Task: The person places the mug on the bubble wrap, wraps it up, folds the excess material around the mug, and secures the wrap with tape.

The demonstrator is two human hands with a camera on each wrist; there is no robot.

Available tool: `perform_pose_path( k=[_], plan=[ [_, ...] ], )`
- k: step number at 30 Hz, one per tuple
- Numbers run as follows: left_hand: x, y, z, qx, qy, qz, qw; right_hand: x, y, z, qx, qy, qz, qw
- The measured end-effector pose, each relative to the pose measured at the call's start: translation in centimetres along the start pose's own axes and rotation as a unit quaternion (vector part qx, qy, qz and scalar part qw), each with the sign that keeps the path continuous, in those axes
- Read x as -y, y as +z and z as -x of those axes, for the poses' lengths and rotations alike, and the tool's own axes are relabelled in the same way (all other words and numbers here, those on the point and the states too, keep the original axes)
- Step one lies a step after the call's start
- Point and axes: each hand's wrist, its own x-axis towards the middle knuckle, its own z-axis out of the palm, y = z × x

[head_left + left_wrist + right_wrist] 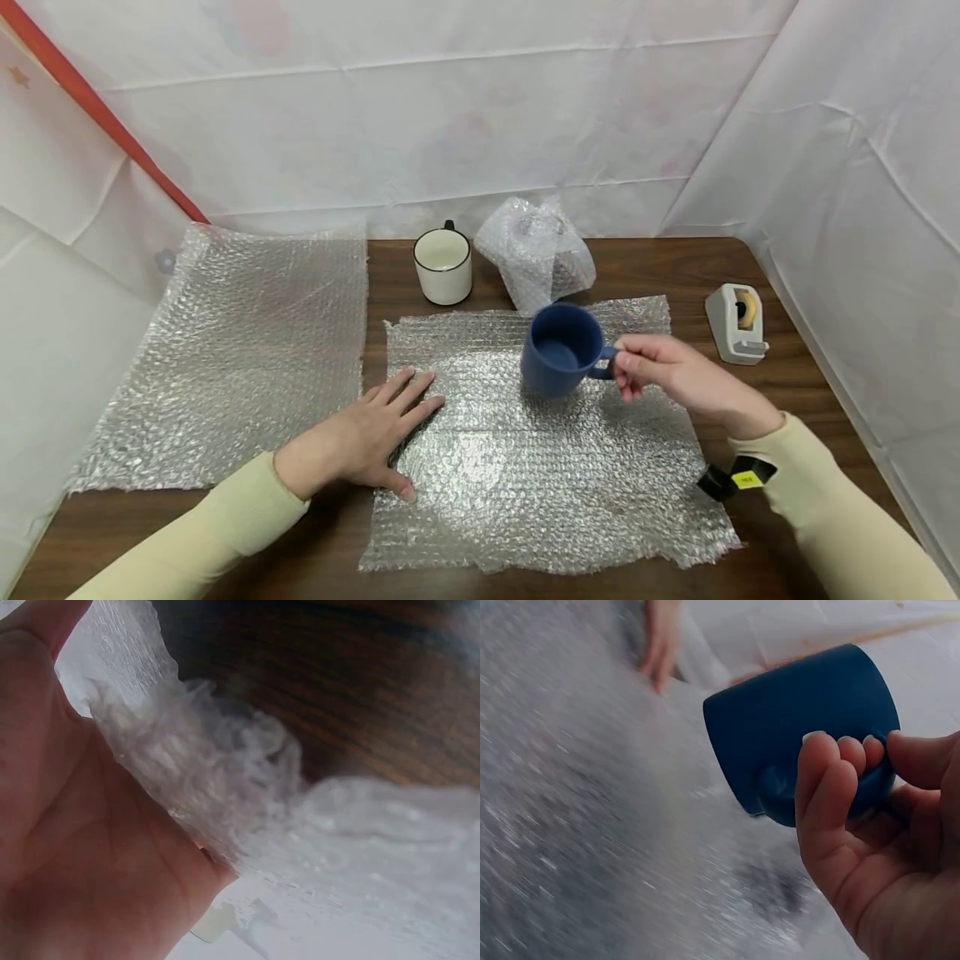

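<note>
My right hand [652, 371] grips the handle of a blue mug [561, 350], fingers curled through it and thumb on top. The mug is upright over the back half of a bubble wrap sheet [480, 467], its mouth tipped slightly toward me. In the right wrist view the blue mug [795, 720] shows its side, with the fingers [829, 780] around the handle. My left hand [375, 433] lies spread at the sheet's left edge, fingertips on the plastic. Close to the left palm [97, 847], the left wrist view shows a crumpled bubble wrap edge [217, 765].
A white mug [443, 267] with a dark rim stands at the back. Beside it is a bubble-wrapped bundle [536, 250]. Another bubble wrap sheet [255, 333] covers the table's left side. A tape dispenser [737, 323] stands at the right. White sheeting [450, 108] hangs behind the table.
</note>
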Motion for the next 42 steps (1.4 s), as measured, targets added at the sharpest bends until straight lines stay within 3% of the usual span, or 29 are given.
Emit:
perform_pose_path(
  k=[8,11,17,19,22,24,27,30,32,35,42],
  plan=[
    [0.1,0.1,0.3,-0.016,0.001,0.007,0.9999,-2.1,2.5,-1.3,0.074,0.024,0.014,0.9969],
    [0.0,0.0,0.4,-0.022,0.004,0.007,0.9997,-2.9,2.8,-1.6,0.081,0.038,0.029,0.9956],
    [0.4,-0.8,0.5,-0.017,0.005,0.042,0.999,-4.0,2.6,-1.6,0.087,0.068,0.005,0.9939],
    [1.1,-1.4,0.4,-0.033,0.011,0.057,0.9978,-4.1,2.4,-1.6,0.09,0.069,0.022,0.9933],
    [2.5,-2.6,0.1,-0.095,0.017,0.063,0.9934,-4.3,2.2,-1.7,0.072,0.069,0.076,0.9921],
    [3.7,-3.3,-0.2,-0.142,-0.006,0.064,0.9877,-4.5,2.1,-1.7,0.044,0.066,0.118,0.9899],
    [5.5,-4.2,-0.8,-0.187,-0.076,0.093,0.9749,-4.6,2.0,-1.8,0.0,0.06,0.171,0.9835],
    [7.2,-4.6,-1.5,-0.19,-0.136,0.168,0.9577,-5.0,1.9,-1.9,-0.015,0.06,0.189,0.9801],
    [8.1,-4.6,-2.0,-0.179,-0.154,0.225,0.9452,-5.2,1.8,-2.1,-0.012,0.063,0.18,0.9816],
    [8.9,-4.2,-2.7,-0.167,-0.156,0.297,0.9273,-5.6,1.6,-2.3,-0.005,0.069,0.164,0.984],
    [8.9,-3.9,-3.5,-0.196,-0.118,0.352,0.9075,-5.6,1.6,-2.5,0.002,0.087,0.153,0.9845]
  ],
)
